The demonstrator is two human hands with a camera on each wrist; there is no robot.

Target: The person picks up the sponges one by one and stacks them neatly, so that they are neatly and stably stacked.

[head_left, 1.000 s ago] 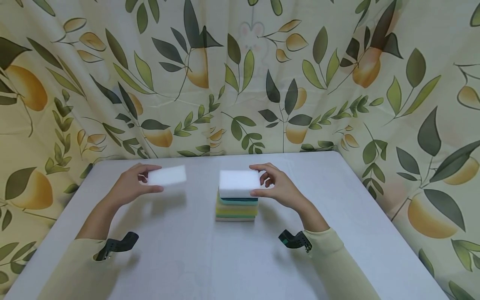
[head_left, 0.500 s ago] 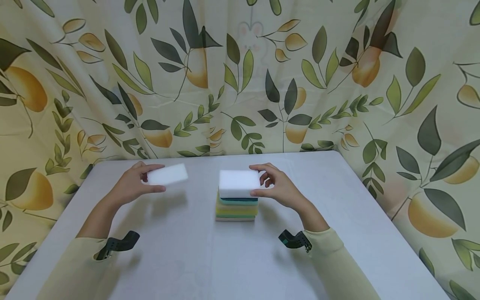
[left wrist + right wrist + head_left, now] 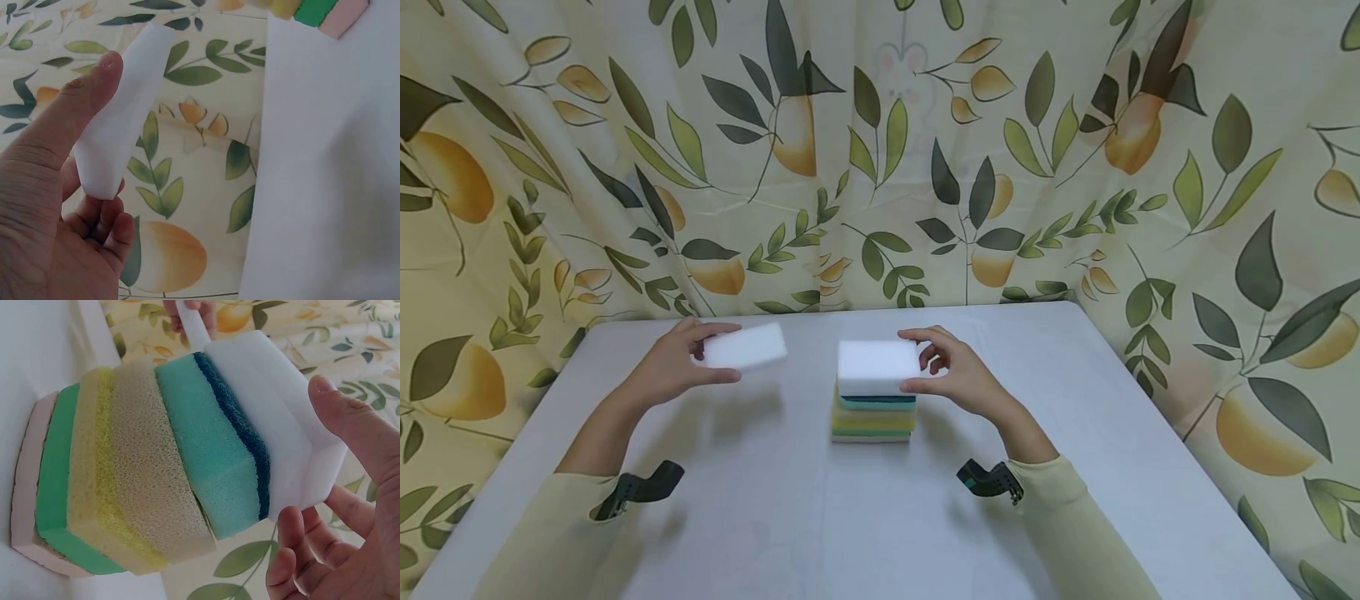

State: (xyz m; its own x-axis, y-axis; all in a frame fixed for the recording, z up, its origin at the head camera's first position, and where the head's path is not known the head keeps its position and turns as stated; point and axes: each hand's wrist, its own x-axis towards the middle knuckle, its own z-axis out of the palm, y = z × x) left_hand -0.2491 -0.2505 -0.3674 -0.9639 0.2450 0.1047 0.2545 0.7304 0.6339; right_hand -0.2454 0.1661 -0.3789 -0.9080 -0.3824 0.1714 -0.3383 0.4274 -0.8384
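In the head view my left hand (image 3: pixel 670 367) pinches a white sponge (image 3: pixel 748 346) between thumb and fingers, tilted and held above the table to the left of a stack of sponges (image 3: pixel 872 421). My right hand (image 3: pixel 958 371) grips the right end of the white sponge block (image 3: pixel 877 365) on top of that stack. A faint seam crosses this white part in the right wrist view, perhaps two sponges. Below it come a teal sponge (image 3: pixel 206 437) with a dark blue scouring layer, a beige sponge (image 3: pixel 150 450) with a yellow layer, a green layer (image 3: pixel 56 487) and a pink layer (image 3: pixel 28 487) at the bottom.
A white-covered table (image 3: pixel 820 525) carries the stack near its middle. Behind and at both sides hangs a curtain (image 3: pixel 880 208) with a leaf and fruit print. Dark wrist straps (image 3: pixel 636 489) sit at both sleeve cuffs.
My left hand has drifted slightly right and up with its white sponge, now nearer to the stack and more tilted. My right hand and the stack look unchanged.
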